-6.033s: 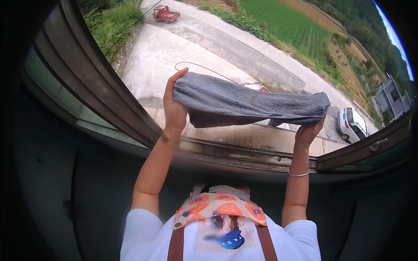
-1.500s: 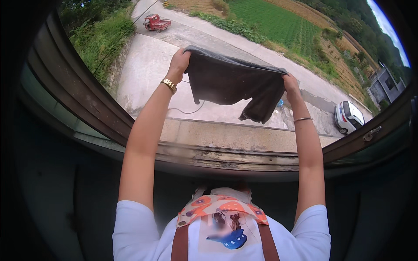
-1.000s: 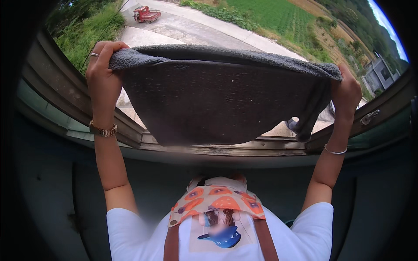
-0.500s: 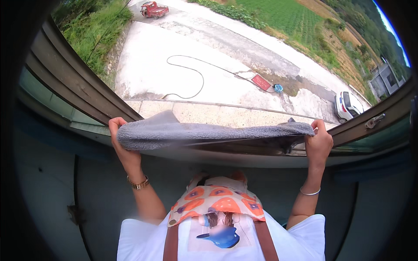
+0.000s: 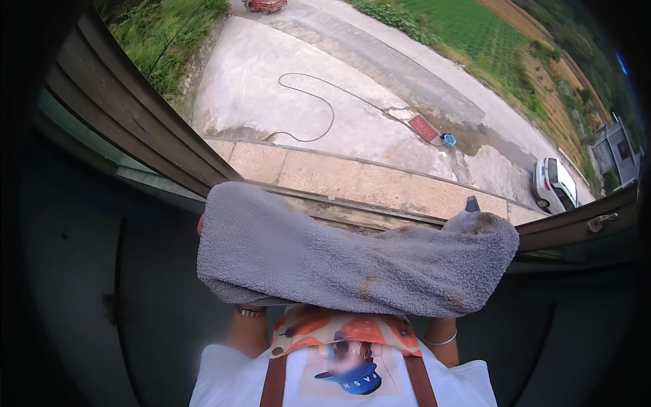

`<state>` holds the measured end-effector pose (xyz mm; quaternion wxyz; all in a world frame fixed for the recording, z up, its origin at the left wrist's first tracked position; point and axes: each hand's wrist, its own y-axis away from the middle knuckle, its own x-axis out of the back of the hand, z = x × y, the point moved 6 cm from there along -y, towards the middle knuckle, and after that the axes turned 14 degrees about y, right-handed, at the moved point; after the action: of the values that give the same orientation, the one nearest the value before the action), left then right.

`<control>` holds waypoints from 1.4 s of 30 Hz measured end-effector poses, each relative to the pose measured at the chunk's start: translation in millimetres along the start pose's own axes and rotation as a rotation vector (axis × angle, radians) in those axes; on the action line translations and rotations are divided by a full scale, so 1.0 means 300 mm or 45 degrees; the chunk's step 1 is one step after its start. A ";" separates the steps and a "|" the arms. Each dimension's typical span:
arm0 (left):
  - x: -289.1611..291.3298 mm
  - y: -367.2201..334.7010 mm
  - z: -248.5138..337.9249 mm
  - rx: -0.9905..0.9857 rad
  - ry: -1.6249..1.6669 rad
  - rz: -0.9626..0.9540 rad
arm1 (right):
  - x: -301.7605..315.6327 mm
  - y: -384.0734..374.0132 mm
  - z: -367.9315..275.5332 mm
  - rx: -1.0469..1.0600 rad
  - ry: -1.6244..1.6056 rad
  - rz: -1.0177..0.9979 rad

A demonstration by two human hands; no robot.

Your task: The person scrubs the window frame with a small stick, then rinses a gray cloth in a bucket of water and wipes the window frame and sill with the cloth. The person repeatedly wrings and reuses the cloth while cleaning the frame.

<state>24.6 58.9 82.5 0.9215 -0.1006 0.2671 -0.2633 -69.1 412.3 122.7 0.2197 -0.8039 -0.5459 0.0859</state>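
Observation:
A fuzzy grey towel (image 5: 352, 254) with brownish stains hangs spread and folded over both my hands, above the window sill. Only a sliver of my left hand (image 5: 201, 225) shows at the towel's left edge, while its fingers are hidden. The cloth covers my right hand entirely; just the right forearm with a thin silver bangle (image 5: 442, 341) comes out below it. Both hands hold the towel up from beneath, one toward each end. On my left wrist sits a metal-link watch or bracelet (image 5: 249, 312). A small dark corner of cloth (image 5: 472, 203) sticks up at the right.
Brown window frames (image 5: 135, 115) flank the opening, with a latch (image 5: 601, 222) on the right one. Beyond the tan ledge (image 5: 339, 180) lie a concrete yard, a hose (image 5: 332, 112), a red mat (image 5: 424, 129), a blue basin (image 5: 448, 140), a white car (image 5: 556, 183) and a red truck (image 5: 264, 5).
The towel, earlier a narrow band stretched between both hands, now drapes back toward me over them. My hands have come closer together and nearer my body. The outside view has shifted slightly.

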 end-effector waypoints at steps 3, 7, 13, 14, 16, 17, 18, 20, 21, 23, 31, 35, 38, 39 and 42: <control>0.038 0.020 -0.068 0.088 -0.393 -0.127 | -0.033 0.060 0.018 0.297 0.515 -0.243; -0.114 0.037 -0.016 -0.234 -0.773 -0.747 | -0.112 0.119 0.061 0.602 1.045 -0.613; -0.204 0.058 -0.118 -0.301 -1.111 -1.008 | -0.236 0.127 0.063 0.698 1.324 -0.758; -0.207 0.055 -0.120 -0.293 -1.106 -1.004 | -0.252 0.121 0.059 0.699 1.344 -0.784; -0.214 0.056 -0.127 -0.292 -1.094 -1.006 | -0.278 0.116 0.064 0.688 1.316 -0.813; -0.216 0.063 -0.127 -0.297 -1.093 -1.008 | -0.288 0.116 0.071 0.683 1.301 -0.828; -0.220 0.069 -0.132 -0.299 -1.089 -1.012 | -0.294 0.123 0.089 0.732 1.318 -0.817; -0.242 0.078 -0.132 -0.324 -1.061 -1.029 | -0.306 0.136 0.097 0.775 1.289 -0.813; -0.250 0.087 -0.132 -0.330 -1.052 -1.032 | -0.315 0.144 0.097 0.799 1.272 -0.820; -0.271 0.116 -0.144 -0.312 -0.984 -1.081 | -0.343 0.163 0.086 0.807 1.206 -0.827; -0.333 0.193 -0.170 -0.098 -0.568 -1.286 | -0.379 0.165 0.086 0.744 1.047 -0.933; -0.200 0.106 -0.165 0.308 -0.240 -0.932 | -0.282 0.132 0.099 0.530 0.784 -0.887; -0.092 0.046 -0.149 0.599 0.202 -0.562 | -0.199 0.086 0.087 0.400 0.550 -0.814; -0.066 0.034 -0.148 0.769 0.460 -0.443 | -0.188 0.083 0.081 0.431 0.570 -0.832; -0.111 0.020 -0.052 0.034 -0.445 -0.935 | -0.174 0.088 0.079 0.524 0.696 -0.890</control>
<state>-5.3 81.2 82.0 0.7989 -0.2205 0.0492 -0.5575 -76.3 362.5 84.7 0.5251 -0.5055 -0.6772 -0.1011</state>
